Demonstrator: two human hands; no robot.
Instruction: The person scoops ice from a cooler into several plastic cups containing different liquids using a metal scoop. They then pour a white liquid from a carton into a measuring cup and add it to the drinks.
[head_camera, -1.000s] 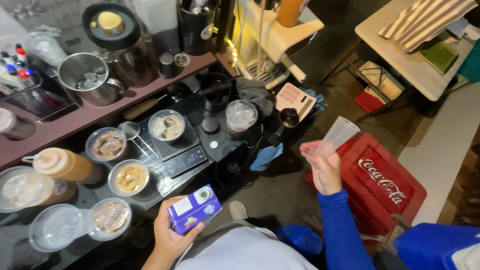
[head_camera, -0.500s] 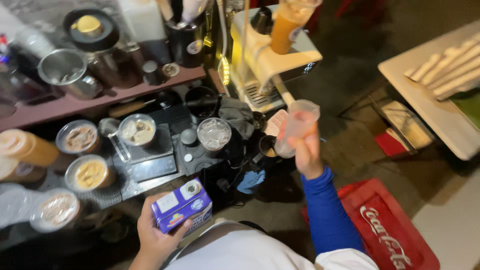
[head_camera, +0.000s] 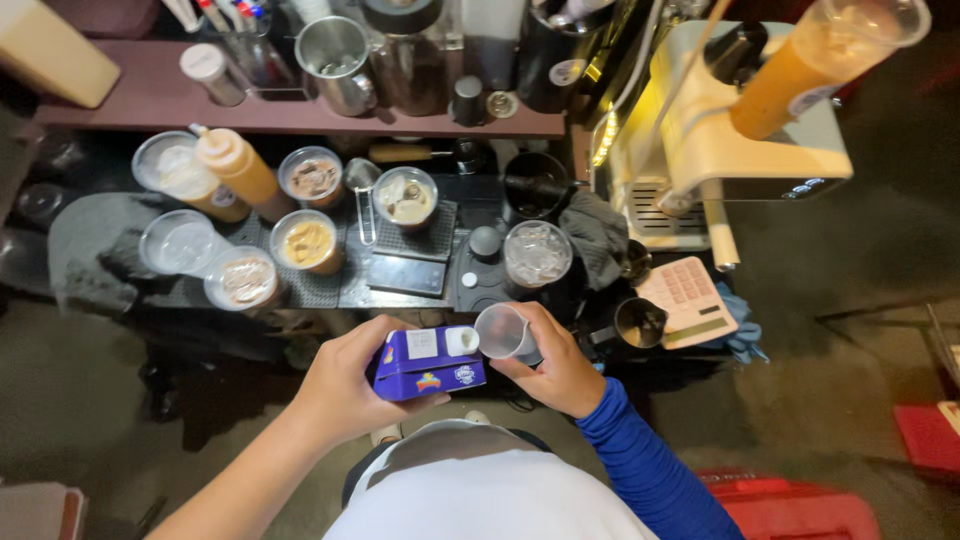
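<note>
Both your hands have come together at your waist: your left hand (head_camera: 345, 385) now grips the purple cardboard carton (head_camera: 428, 363), white cap beside the small clear plastic cup (head_camera: 503, 333) clasped in your right hand (head_camera: 560, 370), brought down from the yellow-lit machine (head_camera: 720, 140).

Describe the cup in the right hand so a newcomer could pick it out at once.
Start at the dark counter crowded with tubs. Just below its near edge, the right hand holds a small clear cup beside the purple carton in the left hand. Unlike the ice cup, it looks empty.
</note>
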